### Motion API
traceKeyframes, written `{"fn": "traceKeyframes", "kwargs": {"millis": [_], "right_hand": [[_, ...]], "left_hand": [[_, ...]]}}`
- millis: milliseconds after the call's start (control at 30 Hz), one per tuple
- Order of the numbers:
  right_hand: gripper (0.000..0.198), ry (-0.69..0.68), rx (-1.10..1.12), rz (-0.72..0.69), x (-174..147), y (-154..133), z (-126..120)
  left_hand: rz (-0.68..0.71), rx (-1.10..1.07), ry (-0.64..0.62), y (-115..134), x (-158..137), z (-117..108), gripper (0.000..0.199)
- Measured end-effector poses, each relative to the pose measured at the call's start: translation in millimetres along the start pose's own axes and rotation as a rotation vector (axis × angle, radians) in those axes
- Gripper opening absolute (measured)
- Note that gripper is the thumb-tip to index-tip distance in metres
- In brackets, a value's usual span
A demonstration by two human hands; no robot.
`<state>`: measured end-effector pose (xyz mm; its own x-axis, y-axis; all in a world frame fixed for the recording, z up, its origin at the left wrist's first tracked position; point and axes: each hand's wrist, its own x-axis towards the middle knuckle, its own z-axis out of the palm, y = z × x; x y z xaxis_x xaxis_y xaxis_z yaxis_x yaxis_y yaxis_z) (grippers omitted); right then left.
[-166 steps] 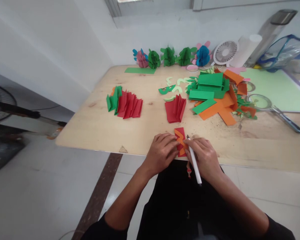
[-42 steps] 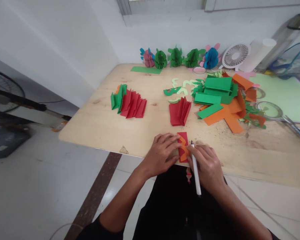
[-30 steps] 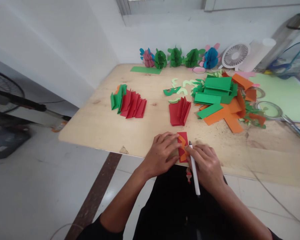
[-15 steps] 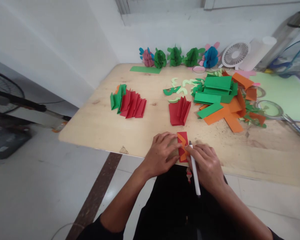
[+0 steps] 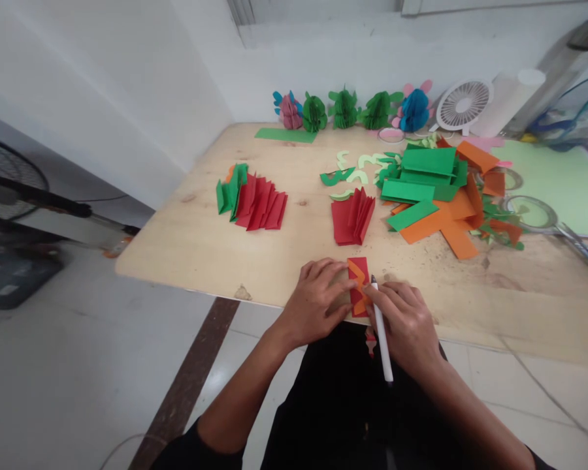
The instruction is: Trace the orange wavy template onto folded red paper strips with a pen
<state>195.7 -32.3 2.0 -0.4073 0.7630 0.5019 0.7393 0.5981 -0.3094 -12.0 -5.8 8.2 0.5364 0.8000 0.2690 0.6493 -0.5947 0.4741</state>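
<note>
At the table's front edge lies a small red paper strip (image 5: 364, 264), with a wavy orange paper cutout (image 5: 357, 304) on top of it. My left hand (image 5: 318, 297) rests on the left side of these papers, fingers apart, with fingertips on the cutout. A white pen (image 5: 383, 346) is held in my right hand (image 5: 404, 323), its dark tip pointing away from me. Fingers of that same hand touch the right side of the cutout and strip. Just beyond my hands is a folded red paper stack (image 5: 345, 223).
Folded red papers (image 5: 261, 203) and green ones (image 5: 232, 192) lie at left. Green strips (image 5: 416, 173) and orange strips (image 5: 458, 238) are heaped at right, beside tape rolls (image 5: 532, 212) and scissors (image 5: 583, 245). Paper honeycomb figures (image 5: 345, 109) and a small fan (image 5: 463, 106) line the wall.
Both hands, the pen and the papers stay almost exactly where they were. Only the camera view has shifted very slightly.
</note>
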Motion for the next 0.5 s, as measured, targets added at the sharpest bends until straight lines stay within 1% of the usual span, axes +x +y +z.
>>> {"fn": "traceKeyframes", "kwargs": {"millis": [233,500], "right_hand": [[0.027,-0.003,-0.007,-0.004,1.4,-1.3,-1.4],[0.030,-0.001,-0.005,0.002,0.5,-0.2,-0.1]], "left_hand": [[0.007,0.001,0.012,0.0,-0.3,0.5,0.034],[-0.003,-0.006,0.006,1.0,-0.2,-0.5,0.034]]}}
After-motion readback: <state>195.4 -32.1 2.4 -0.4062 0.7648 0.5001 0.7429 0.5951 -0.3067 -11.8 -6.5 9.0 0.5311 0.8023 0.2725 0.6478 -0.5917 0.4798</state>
